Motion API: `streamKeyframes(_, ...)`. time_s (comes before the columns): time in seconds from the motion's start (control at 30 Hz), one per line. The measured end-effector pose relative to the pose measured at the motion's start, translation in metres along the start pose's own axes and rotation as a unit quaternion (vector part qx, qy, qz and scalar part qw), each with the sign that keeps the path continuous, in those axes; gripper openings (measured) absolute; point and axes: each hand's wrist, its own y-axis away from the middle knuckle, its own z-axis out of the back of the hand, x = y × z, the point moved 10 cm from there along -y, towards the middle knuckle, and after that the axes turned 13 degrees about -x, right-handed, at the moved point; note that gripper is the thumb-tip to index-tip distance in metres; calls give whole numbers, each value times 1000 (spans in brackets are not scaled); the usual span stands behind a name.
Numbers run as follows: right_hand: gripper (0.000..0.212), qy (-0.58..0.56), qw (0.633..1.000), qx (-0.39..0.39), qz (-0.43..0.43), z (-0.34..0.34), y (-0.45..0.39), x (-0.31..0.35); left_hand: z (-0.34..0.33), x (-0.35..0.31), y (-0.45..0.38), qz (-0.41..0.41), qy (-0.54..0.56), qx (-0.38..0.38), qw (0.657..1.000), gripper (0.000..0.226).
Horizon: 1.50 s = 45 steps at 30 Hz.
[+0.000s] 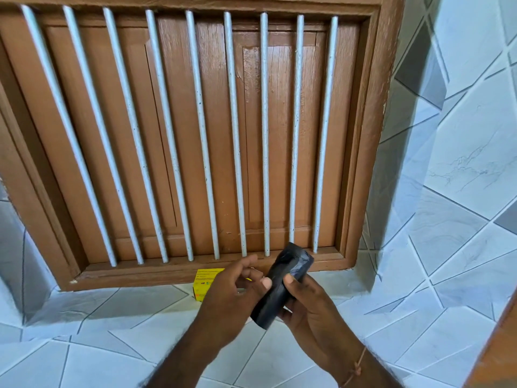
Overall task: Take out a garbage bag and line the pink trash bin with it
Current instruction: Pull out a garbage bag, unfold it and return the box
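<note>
Black and glossy, the roll of garbage bags point(282, 284) sits tilted between the person's two hands, its upper end leaning toward the right and up toward the window. The right hand point(310, 306) wraps around the roll from the right side, thumb pressed on its front face and fingers curled behind it, so it carries the roll above the tiled ledge point(112, 331). The left hand point(232, 295) is at the roll's left edge, its thumb tip touching the plastic and its fingers loosely curled and slightly spread; whether it pinches a loose edge of the bag cannot be told. A thin cord bracelet point(358, 368) circles the right wrist. Behind the left hand, a small yellow box point(204, 284) stands on the ledge, just in front of the brown wooden window frame point(363, 163), whose closed shutters are crossed by pale metal bars point(235, 135). The pink trash bin is outside the view.
</note>
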Motion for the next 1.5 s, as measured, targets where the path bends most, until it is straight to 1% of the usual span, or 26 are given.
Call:
streamKeyframes(0.07,72,17,1000,15,0,-4,0,0,0,-1,-3,12,17,14,1000,24)
streamKeyframes(0.1,76,18,999,27,-4,-8,1,0,-4,-2,-1,20,34,29,999,19)
streamKeyframes(0.17,78,9,999,39,-15,-13,2,-1,-8,1,2,38,63,40,996,15)
streamKeyframes(0.23,77,-1,999,35,-31,-12,2,-3,-7,3,3,60,97,30,993,13)
streamKeyframes(0.3,74,10,999,33,-42,-11,5,-4,-9,8,5,96,148,29,984,14)
streamKeyframes(0.4,62,20,997,9,-73,-10,9,-9,-13,9,8,150,223,35,963,20)
streamKeyframes(0.5,53,20,994,-32,-103,-3,10,-14,-6,15,6,172,234,-5,957,10)
streamKeyframes(0.53,49,18,992,-37,-116,-1,11,-16,-3,19,5,183,239,-19,953,14)
streamKeyframes(0.6,42,4,989,-30,-144,0,14,-20,1,25,3,208,249,-27,946,25)
streamKeyframes(0.7,45,-17,987,-12,-158,1,18,-22,5,32,3,232,233,-22,944,23)
streamKeyframes(0.77,47,-7,988,-2,-152,0,20,-19,9,37,2,239,230,-30,943,18)
streamKeyframes(0.9,43,34,990,-32,-130,7,18,-11,12,43,3,256,272,-45,926,13)
streamKeyframes(1.0,46,-2,987,-48,-153,12,18,-16,7,41,4,268,299,-45,915,15)
streamKeyframes(1.1,53,-45,987,-30,-150,9,20,-18,18,43,-2,255,279,-79,923,17)
streamKeyframes(1.17,52,-65,988,-6,-143,5,21,-16,28,51,-6,249,256,-105,928,15)
streamKeyframes(1.2,51,-68,988,-8,-141,7,19,-14,33,56,-8,247,244,-116,931,14)
streamKeyframes(1.3,52,-71,987,-19,-139,14,17,-11,42,63,-12,239,235,-145,931,16)
streamKeyframes(1.4,44,-70,987,4,-141,11,19,-10,54,63,-12,231,239,-174,927,19)
streamKeyframes(1.47,43,-56,988,17,-146,8,22,-10,59,59,-13,219,256,-176,925,21)
streamKeyframes(1.5,41,-42,989,11,-144,9,22,-8,60,57,-13,213,260,-169,926,21)
